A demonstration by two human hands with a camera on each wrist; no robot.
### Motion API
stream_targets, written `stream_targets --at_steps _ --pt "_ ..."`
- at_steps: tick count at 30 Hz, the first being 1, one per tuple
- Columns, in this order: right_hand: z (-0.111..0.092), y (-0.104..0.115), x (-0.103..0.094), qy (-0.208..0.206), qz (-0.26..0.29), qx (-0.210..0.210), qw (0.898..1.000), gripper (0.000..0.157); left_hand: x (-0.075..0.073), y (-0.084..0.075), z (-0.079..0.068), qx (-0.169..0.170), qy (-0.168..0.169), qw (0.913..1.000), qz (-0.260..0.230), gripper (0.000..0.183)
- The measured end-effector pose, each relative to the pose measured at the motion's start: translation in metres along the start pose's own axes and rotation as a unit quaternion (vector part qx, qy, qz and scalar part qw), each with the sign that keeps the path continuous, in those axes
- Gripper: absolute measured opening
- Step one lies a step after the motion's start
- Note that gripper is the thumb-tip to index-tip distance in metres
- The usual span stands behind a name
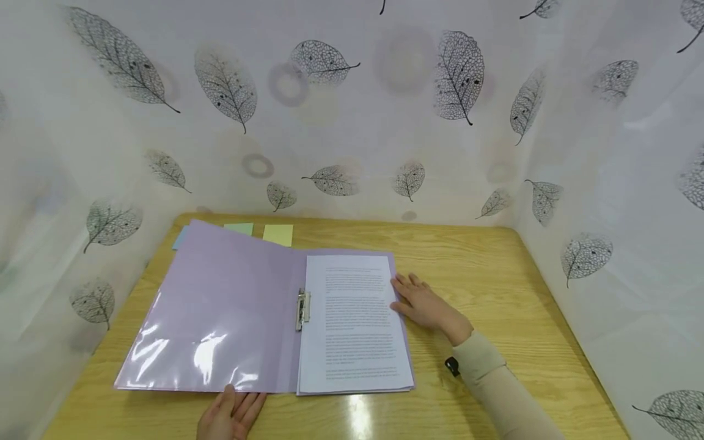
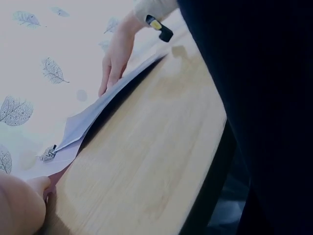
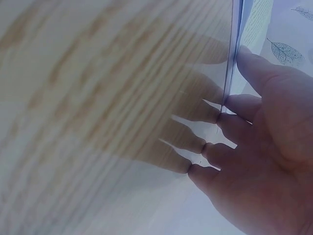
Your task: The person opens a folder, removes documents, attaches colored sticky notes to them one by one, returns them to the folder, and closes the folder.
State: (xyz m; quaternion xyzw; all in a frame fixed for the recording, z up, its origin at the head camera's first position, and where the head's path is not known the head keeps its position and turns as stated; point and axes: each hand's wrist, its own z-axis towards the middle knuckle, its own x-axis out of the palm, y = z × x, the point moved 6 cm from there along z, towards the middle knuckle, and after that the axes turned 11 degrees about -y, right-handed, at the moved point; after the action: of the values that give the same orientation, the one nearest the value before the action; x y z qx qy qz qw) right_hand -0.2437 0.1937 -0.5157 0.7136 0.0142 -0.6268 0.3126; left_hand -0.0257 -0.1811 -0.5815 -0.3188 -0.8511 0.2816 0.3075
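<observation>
Wooden desk (image 1: 467, 263), leaf-print screen behind. Centre frame: open lilac folder (image 1: 231, 305); right hand (image 1: 420, 301) flat, steadying printed sheets (image 1: 352, 324); left hand (image 1: 231, 415) flat, bottom edge, grasping nothing.

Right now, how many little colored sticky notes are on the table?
3: a blue sticky note, a green sticky note and a yellow sticky note, all behind the open folder, which may hide more.

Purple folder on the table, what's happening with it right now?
The purple folder lies open on the wooden table, printed pages under its metal clip. The right hand rests flat at the pages' right edge; the left hand touches the folder's near edge. Sticky notes lie behind it.
</observation>
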Motion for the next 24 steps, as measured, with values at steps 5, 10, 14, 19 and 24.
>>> stream_targets --at_steps 5,10,14,19,24 --pt "0.001 0.001 -0.001 0.000 0.001 0.001 1.000 0.066 0.002 -0.003 -0.005 0.049 -0.019 0.9958 0.075 0.083" --pt "0.001 0.001 -0.001 -0.001 0.000 0.000 1.000 0.066 0.004 -0.008 -0.014 0.114 -0.041 0.9846 0.125 0.075" --pt "0.000 0.001 -0.002 -0.001 -0.001 0.001 1.000 0.066 0.006 -0.010 -0.019 0.137 -0.048 0.9788 0.144 0.068" --pt "0.000 0.002 -0.001 0.002 -0.001 0.003 1.000 0.066 0.006 -0.011 -0.021 0.135 -0.033 0.9777 0.157 0.072" --pt "0.000 0.001 0.001 0.005 -0.005 0.003 1.000 0.066 0.014 -0.002 -0.025 0.045 0.043 0.9860 0.154 0.104"
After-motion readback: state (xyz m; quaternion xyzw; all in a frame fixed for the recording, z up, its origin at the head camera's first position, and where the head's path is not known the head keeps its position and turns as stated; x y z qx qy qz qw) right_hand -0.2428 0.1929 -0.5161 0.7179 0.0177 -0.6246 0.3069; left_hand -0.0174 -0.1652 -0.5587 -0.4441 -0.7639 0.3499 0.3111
